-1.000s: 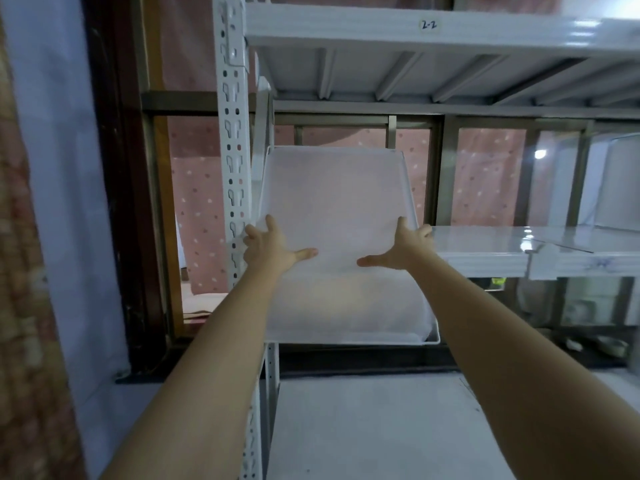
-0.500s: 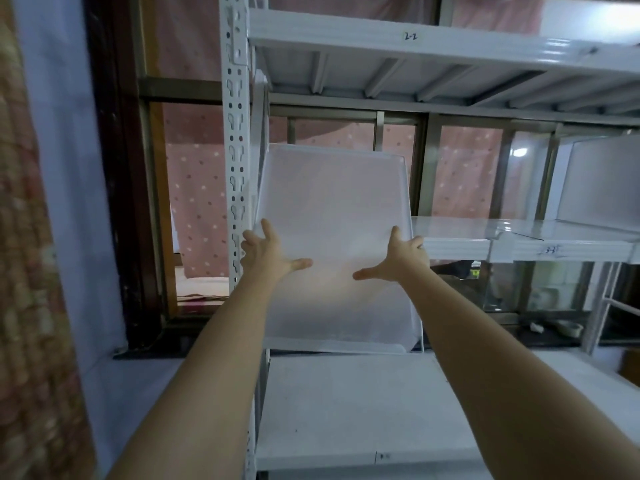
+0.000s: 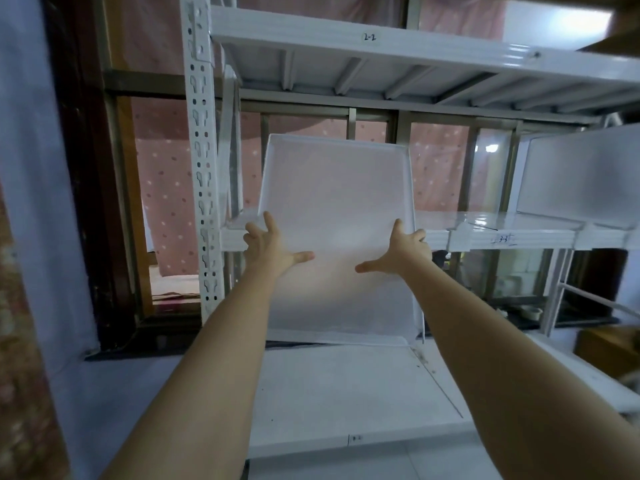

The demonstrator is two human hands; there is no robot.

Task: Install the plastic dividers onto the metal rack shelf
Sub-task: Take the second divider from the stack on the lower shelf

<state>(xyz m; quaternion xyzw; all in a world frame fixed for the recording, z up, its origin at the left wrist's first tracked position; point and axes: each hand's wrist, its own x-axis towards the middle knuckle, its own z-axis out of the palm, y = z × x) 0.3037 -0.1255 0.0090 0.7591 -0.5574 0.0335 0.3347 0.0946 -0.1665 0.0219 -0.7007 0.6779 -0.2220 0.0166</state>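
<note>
Against the front of the white metal rack (image 3: 201,174), at its left end, a translucent plastic divider (image 3: 337,216) is held upright and tilted slightly back, its lower edge touching or just above the lower shelf (image 3: 332,393) and its upper part rising past the front lip of the middle shelf (image 3: 485,237). Its far face and the shelf edge behind it are hidden by the frosted sheet, so whether it touches that lip cannot be told. The left hand (image 3: 268,245) grips the divider's left edge, thumb spread across the near face; the right hand (image 3: 403,249) grips the right edge likewise, the other fingers of both curling behind the sheet, out of sight. A round label on the top shelf (image 3: 415,50) reads "2-2"; handwriting on the middle shelf's front is too blurred to read, as is a small mark on the lower shelf's front edge. Another frosted divider (image 3: 575,178) stands on the middle shelf toward the right, cut off by the frame. Pink dotted curtain (image 3: 166,188) hangs behind the window bars.
</note>
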